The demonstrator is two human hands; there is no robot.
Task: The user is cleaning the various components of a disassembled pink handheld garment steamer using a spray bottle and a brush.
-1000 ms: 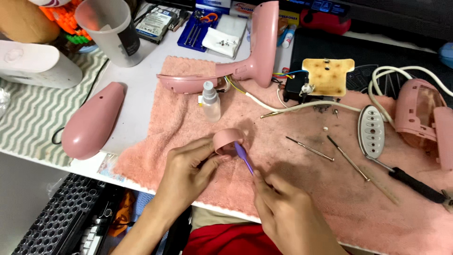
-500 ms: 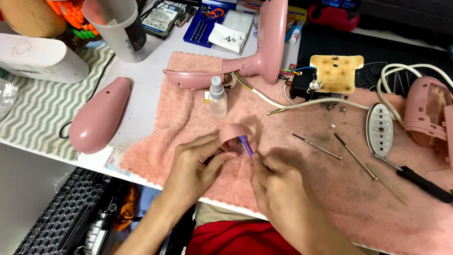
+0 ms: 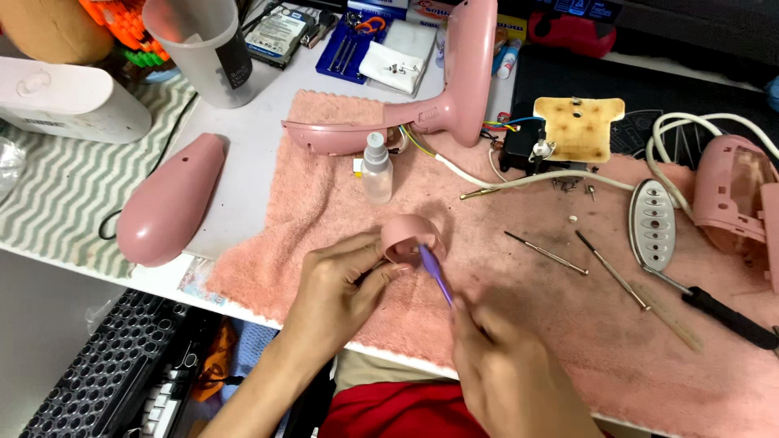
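Head view is showing the left hand (image 3: 337,288) pinching a small pink rounded cap (image 3: 410,237) between thumb and fingers, holding it just above the pink towel (image 3: 568,324). At 4 o'clock from the cap, the right hand (image 3: 507,369) is gripping a thin purple tool (image 3: 435,274) — its tip is touching the cap's opening. At 12 o'clock from the cap, a small clear spray bottle (image 3: 376,169) is standing upright on the towel. Farther out at 12, a long pink handle shell (image 3: 422,105) is lying with wires trailing. At 3 o'clock, two slim screwdriver shafts (image 3: 545,253) are lying well apart from the hands — at 9 o'clock, a pink oval cover (image 3: 170,199) is resting off the towel.
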